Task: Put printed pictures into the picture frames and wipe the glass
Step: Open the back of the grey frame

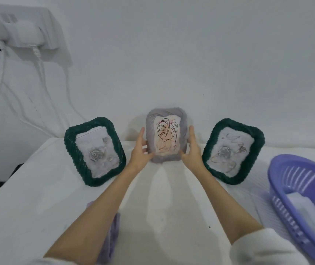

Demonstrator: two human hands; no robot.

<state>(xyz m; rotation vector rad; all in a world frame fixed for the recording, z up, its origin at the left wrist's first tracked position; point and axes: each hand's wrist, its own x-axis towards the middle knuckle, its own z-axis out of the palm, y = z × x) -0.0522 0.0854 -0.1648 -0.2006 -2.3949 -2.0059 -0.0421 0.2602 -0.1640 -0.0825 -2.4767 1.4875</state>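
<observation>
We have the grey frame [167,135] with the leaf print standing at the back of the surface [38,197] against the wall, between the two green frames [95,151] [233,151]. Our left hand [140,150] and right hand [192,150] cup its side edges, fingers loosely curled. It looks light but fragile, with smear-prone glass, so we judge the soft woven border the place to grip.

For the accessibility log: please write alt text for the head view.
Both hands, left hand and right hand, hold a grey frame with a leaf drawing upright between two green frames on a white table; a purple basket sits right.
</observation>
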